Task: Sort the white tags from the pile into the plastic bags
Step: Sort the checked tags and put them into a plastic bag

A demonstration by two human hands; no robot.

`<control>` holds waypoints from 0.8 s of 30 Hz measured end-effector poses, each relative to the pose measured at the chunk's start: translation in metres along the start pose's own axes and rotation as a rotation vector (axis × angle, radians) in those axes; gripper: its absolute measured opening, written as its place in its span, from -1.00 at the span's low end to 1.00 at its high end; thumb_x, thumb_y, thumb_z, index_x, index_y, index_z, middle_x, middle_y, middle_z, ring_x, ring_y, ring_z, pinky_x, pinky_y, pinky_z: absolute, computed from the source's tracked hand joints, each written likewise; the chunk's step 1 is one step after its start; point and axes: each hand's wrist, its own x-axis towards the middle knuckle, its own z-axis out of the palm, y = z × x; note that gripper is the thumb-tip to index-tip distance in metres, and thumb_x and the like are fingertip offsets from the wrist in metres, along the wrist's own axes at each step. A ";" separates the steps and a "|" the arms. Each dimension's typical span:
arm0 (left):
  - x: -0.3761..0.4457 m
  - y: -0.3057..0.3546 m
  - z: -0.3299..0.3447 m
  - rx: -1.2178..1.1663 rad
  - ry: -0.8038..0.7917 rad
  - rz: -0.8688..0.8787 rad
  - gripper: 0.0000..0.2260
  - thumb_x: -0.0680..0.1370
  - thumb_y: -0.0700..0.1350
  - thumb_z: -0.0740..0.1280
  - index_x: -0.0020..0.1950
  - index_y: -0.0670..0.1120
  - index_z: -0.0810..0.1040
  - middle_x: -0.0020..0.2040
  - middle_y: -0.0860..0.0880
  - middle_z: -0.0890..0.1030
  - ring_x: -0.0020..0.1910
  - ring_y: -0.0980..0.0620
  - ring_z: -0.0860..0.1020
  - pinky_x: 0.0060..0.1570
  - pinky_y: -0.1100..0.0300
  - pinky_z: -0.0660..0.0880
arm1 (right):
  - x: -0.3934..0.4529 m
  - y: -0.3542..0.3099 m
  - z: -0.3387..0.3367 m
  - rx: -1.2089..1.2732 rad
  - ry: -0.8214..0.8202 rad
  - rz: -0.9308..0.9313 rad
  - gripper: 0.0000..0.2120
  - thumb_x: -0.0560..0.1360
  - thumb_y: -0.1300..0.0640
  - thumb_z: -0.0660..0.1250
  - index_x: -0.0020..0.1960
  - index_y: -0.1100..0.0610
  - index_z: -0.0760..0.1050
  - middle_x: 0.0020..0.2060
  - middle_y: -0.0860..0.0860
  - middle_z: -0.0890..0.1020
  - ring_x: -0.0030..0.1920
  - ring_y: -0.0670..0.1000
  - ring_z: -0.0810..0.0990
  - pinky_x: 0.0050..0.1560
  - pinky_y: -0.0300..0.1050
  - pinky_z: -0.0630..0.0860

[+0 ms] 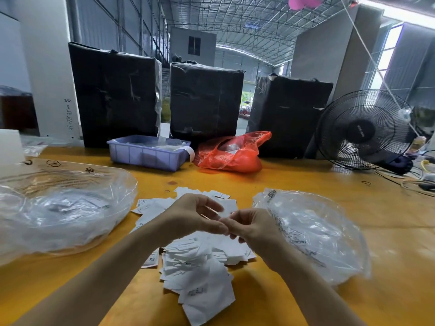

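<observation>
A pile of white tags (197,267), some printed XS, is spread over the middle of the yellow table (294,182). Above the pile my left hand (191,216) and my right hand (253,228) meet fingertip to fingertip. They seem to pinch a small white tag (226,214) between them, though blur and the white pile behind make it hard to tell. A large clear plastic bag (61,208) with tags inside lies to the left. A second clear bag (315,231) with printed text lies to the right, just beside my right hand.
At the back stand three black wrapped boxes (204,100), a lilac plastic tray (148,151), a red plastic bag (233,154) and a black table fan (364,130). Cables (419,184) run along the far right edge. A white column (50,67) rises at the left.
</observation>
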 end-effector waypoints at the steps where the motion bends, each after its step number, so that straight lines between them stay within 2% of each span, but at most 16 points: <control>1: -0.001 0.000 0.000 0.003 -0.011 0.011 -0.67 0.31 -0.29 0.54 0.03 -0.18 0.59 -0.15 -0.16 0.69 -0.12 -0.08 0.66 -0.02 0.14 0.57 | 0.000 0.001 0.002 -0.023 -0.011 -0.015 -0.80 0.44 0.09 0.41 -0.28 0.20 0.59 -0.46 -0.02 0.60 -0.41 -0.10 0.51 -0.39 -0.29 0.41; 3: 0.000 -0.001 0.001 0.032 0.026 0.024 -0.74 0.31 -0.30 0.54 -0.04 -0.18 0.63 -0.29 -0.08 0.65 -0.24 -0.02 0.60 -0.12 0.16 0.54 | 0.002 0.002 0.004 0.047 0.024 -0.004 -0.75 0.47 0.07 0.37 -0.26 0.23 0.58 -0.42 0.03 0.62 -0.41 -0.06 0.54 -0.39 -0.26 0.44; 5: 0.002 -0.003 -0.001 0.049 0.130 0.009 -0.81 0.30 -0.27 0.55 -0.14 -0.13 0.66 -0.35 -0.01 0.62 -0.32 0.09 0.56 -0.24 0.27 0.51 | 0.005 0.006 0.003 0.063 0.125 -0.023 -0.75 0.53 0.10 0.31 -0.19 0.27 0.58 -0.35 0.08 0.65 -0.38 -0.02 0.58 -0.38 -0.23 0.49; 7: 0.003 -0.004 -0.004 0.025 0.235 -0.013 -0.86 0.31 -0.24 0.56 -0.20 -0.11 0.66 -0.38 -0.02 0.62 -0.40 0.16 0.55 -0.38 0.37 0.48 | 0.008 0.013 -0.003 -0.247 0.208 -0.087 -0.82 0.54 0.15 0.31 -0.12 0.25 0.60 -0.28 0.09 0.66 -0.31 -0.01 0.59 -0.29 -0.18 0.53; 9: 0.005 -0.006 -0.008 -0.020 0.298 -0.034 -0.89 0.32 -0.23 0.56 -0.23 -0.14 0.66 -0.43 -0.01 0.58 -0.47 0.17 0.50 -0.46 0.39 0.41 | 0.007 0.017 -0.005 -0.582 0.113 -0.114 -0.81 0.50 0.06 0.37 -0.02 0.18 0.63 -0.15 0.03 0.67 -0.21 -0.05 0.57 -0.17 -0.18 0.51; 11: 0.006 -0.008 -0.011 -0.046 0.322 -0.060 -0.89 0.31 -0.23 0.56 -0.25 -0.16 0.66 -0.45 -0.02 0.54 -0.48 0.14 0.45 -0.45 0.35 0.38 | 0.006 0.021 -0.003 -0.735 -0.086 -0.024 -0.60 0.39 -0.14 0.44 0.11 0.09 0.60 0.01 -0.05 0.61 -0.06 -0.11 0.51 -0.13 -0.27 0.43; 12: 0.007 -0.009 -0.012 -0.051 0.324 -0.071 -0.89 0.31 -0.23 0.56 -0.26 -0.17 0.65 -0.47 0.00 0.54 -0.49 0.14 0.45 -0.45 0.35 0.38 | 0.005 0.023 -0.001 -0.776 -0.159 0.015 -0.53 0.32 -0.19 0.46 0.11 0.07 0.59 0.03 -0.05 0.57 -0.03 -0.10 0.48 -0.11 -0.28 0.40; 13: 0.007 -0.010 -0.012 -0.058 0.323 -0.079 -0.88 0.31 -0.25 0.56 -0.27 -0.17 0.64 -0.49 0.01 0.54 -0.51 0.16 0.46 -0.47 0.36 0.39 | 0.006 0.024 0.000 -0.800 -0.195 0.021 -0.56 0.29 -0.20 0.49 0.02 0.08 0.60 -0.02 -0.02 0.54 -0.05 -0.08 0.46 -0.12 -0.24 0.37; 14: 0.008 -0.010 -0.011 -0.069 0.318 -0.088 -0.88 0.30 -0.27 0.56 -0.27 -0.17 0.64 -0.48 0.00 0.54 -0.51 0.17 0.47 -0.48 0.37 0.40 | 0.007 0.024 -0.001 -0.795 -0.200 0.011 -0.66 0.30 -0.15 0.50 -0.16 0.11 0.58 -0.15 0.01 0.51 -0.15 -0.06 0.43 -0.17 -0.17 0.34; 15: 0.008 -0.011 -0.011 -0.079 0.311 -0.097 -0.87 0.30 -0.30 0.55 -0.27 -0.16 0.63 -0.45 -0.02 0.56 -0.48 0.15 0.50 -0.47 0.37 0.42 | 0.007 0.024 -0.003 -0.768 -0.197 0.002 -0.67 0.34 -0.07 0.50 -0.33 0.13 0.47 -0.30 0.04 0.43 -0.27 -0.04 0.37 -0.25 -0.12 0.27; 16: 0.008 -0.012 -0.011 -0.086 0.300 -0.105 -0.86 0.31 -0.32 0.54 -0.26 -0.15 0.63 -0.40 -0.06 0.59 -0.43 0.12 0.53 -0.42 0.36 0.45 | 0.008 0.024 -0.005 -0.725 -0.201 0.018 -0.62 0.38 0.00 0.49 -0.42 0.13 0.36 -0.40 0.06 0.34 -0.35 -0.02 0.29 -0.31 -0.09 0.21; 17: 0.009 -0.012 -0.011 -0.086 0.287 -0.109 -0.85 0.31 -0.33 0.54 -0.25 -0.14 0.63 -0.36 -0.08 0.62 -0.36 0.08 0.56 -0.36 0.33 0.48 | 0.008 0.022 -0.007 -0.687 -0.199 0.055 -0.61 0.40 0.06 0.47 -0.45 0.13 0.35 -0.45 0.06 0.33 -0.39 0.00 0.28 -0.34 -0.07 0.21; 18: 0.009 -0.013 -0.011 -0.082 0.272 -0.111 -0.84 0.31 -0.33 0.53 -0.23 -0.13 0.64 -0.33 -0.07 0.65 -0.31 0.06 0.59 -0.29 0.29 0.50 | 0.009 0.022 -0.010 -0.654 -0.187 0.094 -0.66 0.43 0.10 0.45 -0.45 0.15 0.44 -0.46 0.07 0.44 -0.40 0.01 0.37 -0.34 -0.02 0.29; 20: 0.009 -0.014 -0.012 -0.067 0.243 -0.111 -0.83 0.32 -0.33 0.53 -0.20 -0.11 0.64 -0.29 -0.01 0.69 -0.24 0.06 0.60 -0.20 0.24 0.47 | 0.009 0.022 -0.015 -0.613 -0.159 0.142 -0.78 0.45 0.18 0.41 -0.35 0.24 0.59 -0.28 0.11 0.67 -0.23 0.04 0.61 -0.21 0.02 0.49; 22: 0.008 -0.015 -0.011 -0.060 0.228 -0.114 -0.83 0.33 -0.31 0.53 -0.17 -0.10 0.65 -0.26 0.01 0.70 -0.22 0.06 0.59 -0.21 0.26 0.45 | 0.010 0.024 -0.020 -0.594 -0.163 0.150 -0.74 0.47 0.27 0.33 -0.36 0.37 0.49 -0.16 0.27 0.66 -0.09 0.23 0.63 -0.18 0.07 0.53; 24: 0.008 -0.015 -0.011 -0.053 0.220 -0.126 -0.83 0.33 -0.29 0.54 -0.16 -0.11 0.66 -0.20 -0.04 0.70 -0.22 0.07 0.58 -0.25 0.29 0.44 | 0.010 0.023 -0.022 -0.616 -0.156 0.162 -0.76 0.46 0.32 0.26 -0.30 0.48 0.38 0.00 0.42 0.55 0.03 0.38 0.55 -0.16 0.18 0.54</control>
